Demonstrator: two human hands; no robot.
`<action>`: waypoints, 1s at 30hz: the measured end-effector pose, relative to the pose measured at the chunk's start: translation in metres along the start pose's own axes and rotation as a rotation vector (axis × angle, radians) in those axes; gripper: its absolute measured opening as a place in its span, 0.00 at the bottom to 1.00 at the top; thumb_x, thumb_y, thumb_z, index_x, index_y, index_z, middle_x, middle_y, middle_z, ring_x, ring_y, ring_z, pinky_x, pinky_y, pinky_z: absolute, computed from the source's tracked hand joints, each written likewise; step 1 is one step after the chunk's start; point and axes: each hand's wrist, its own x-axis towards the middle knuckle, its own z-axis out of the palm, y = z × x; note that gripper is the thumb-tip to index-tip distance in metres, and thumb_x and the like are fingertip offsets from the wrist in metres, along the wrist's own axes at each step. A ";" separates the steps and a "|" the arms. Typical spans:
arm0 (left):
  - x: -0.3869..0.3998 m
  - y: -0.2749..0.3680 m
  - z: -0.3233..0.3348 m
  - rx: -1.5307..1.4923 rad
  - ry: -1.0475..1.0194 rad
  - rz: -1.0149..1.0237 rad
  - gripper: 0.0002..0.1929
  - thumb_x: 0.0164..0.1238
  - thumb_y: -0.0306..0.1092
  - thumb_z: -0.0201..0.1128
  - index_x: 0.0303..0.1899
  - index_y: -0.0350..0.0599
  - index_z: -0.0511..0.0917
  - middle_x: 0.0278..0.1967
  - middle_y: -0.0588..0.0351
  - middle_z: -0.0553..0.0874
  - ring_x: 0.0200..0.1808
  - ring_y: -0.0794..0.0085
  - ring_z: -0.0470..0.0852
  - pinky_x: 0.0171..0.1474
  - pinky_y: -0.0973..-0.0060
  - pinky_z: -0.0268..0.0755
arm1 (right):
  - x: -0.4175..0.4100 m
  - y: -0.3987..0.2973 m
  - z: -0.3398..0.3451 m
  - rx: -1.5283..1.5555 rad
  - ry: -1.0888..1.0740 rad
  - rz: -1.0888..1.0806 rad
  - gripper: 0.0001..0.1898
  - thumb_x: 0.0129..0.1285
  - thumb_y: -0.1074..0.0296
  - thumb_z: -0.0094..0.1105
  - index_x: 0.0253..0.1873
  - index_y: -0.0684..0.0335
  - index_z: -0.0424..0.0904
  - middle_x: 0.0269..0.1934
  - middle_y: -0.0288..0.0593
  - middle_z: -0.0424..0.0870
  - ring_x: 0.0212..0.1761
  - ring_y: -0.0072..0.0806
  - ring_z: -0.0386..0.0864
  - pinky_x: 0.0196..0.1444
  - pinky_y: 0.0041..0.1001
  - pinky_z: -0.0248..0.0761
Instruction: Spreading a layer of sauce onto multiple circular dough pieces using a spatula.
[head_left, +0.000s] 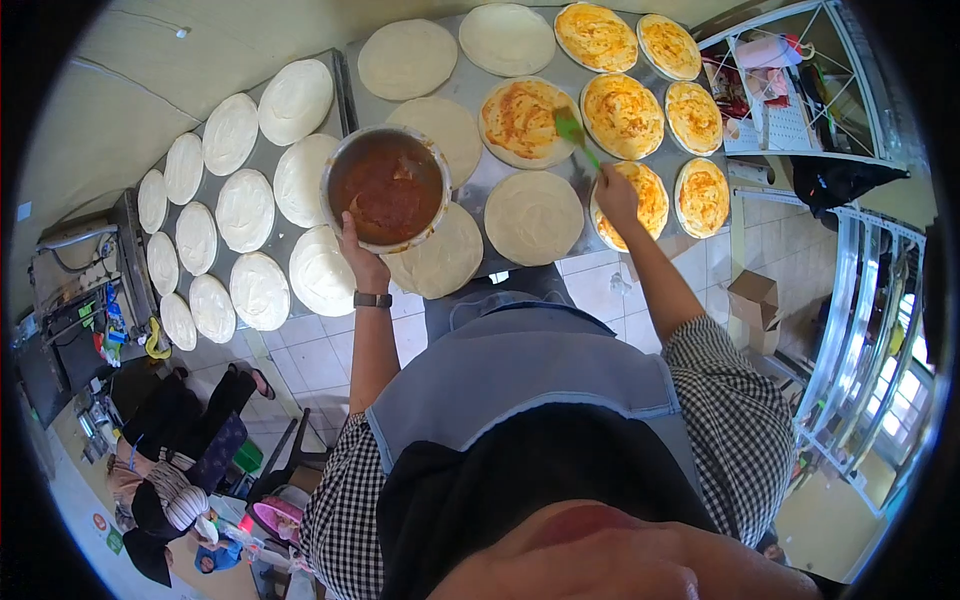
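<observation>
My left hand (364, 259) grips the rim of a metal bowl (327, 187) of red-brown sauce (390, 199), held above the metal table. In my right hand (618, 196) is the green handle of a pastry brush (569, 127). Its head rests at the right edge of a round dough base (517, 120) that is partly smeared with orange sauce. Several sauced bases (622, 116) lie to the right of it. A plain dough base (534, 219) sits nearer to me, and others, partly hidden by the bowl, are on its far and near sides.
Several pale, cream-coloured rounds (245, 210) lie on the table's left part. Wire shelving (780, 127) with goods stands at the far right, above an open cardboard box (754, 300) on the tiled floor. Other people (169, 480) are at the lower left, near a dark chair (296, 442).
</observation>
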 end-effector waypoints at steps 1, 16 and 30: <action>0.000 0.000 -0.003 -0.005 -0.011 -0.007 0.29 0.73 0.48 0.53 0.66 0.38 0.62 0.62 0.49 0.71 0.62 0.64 0.72 0.65 0.66 0.65 | -0.017 0.001 0.000 0.120 -0.058 0.062 0.15 0.67 0.63 0.50 0.55 0.56 0.76 0.36 0.57 0.82 0.40 0.49 0.82 0.40 0.40 0.75; 0.004 0.004 -0.022 -0.026 -0.084 -0.028 0.30 0.73 0.49 0.53 0.67 0.40 0.61 0.64 0.49 0.71 0.64 0.62 0.71 0.66 0.64 0.64 | 0.010 -0.094 -0.025 0.303 -0.122 -0.068 0.12 0.65 0.64 0.52 0.52 0.55 0.77 0.38 0.56 0.82 0.41 0.51 0.81 0.43 0.43 0.73; -0.005 0.016 -0.024 -0.068 -0.056 -0.053 0.30 0.73 0.50 0.53 0.67 0.41 0.61 0.65 0.49 0.71 0.65 0.61 0.71 0.67 0.62 0.64 | -0.005 0.005 -0.080 -0.124 -0.031 -0.473 0.13 0.65 0.68 0.50 0.53 0.51 0.78 0.37 0.43 0.80 0.32 0.42 0.81 0.30 0.38 0.75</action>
